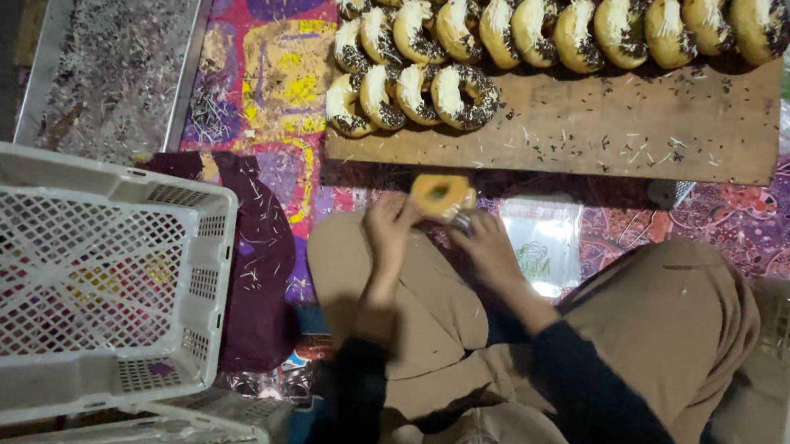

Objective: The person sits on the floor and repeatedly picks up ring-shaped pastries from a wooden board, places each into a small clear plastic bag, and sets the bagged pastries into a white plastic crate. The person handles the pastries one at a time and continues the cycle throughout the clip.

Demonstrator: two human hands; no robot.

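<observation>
I hold a plain doughnut (pixel 442 196) between both hands, just above my lap: my left hand (pixel 392 228) pinches its left edge, my right hand (pixel 485 242) closes on its right edge and bottom. I judge this the step of readying one ring for its topping. It needs a steady hold by the rim, without squashing it. The doughnut's flat face with the hole points up at me, and its width runs hand to hand. Beyond my fingers lies the wooden board (pixel 613 127) of topped doughnuts (pixel 463 95); far left sits the sprinkle tray (pixel 115 45).
</observation>
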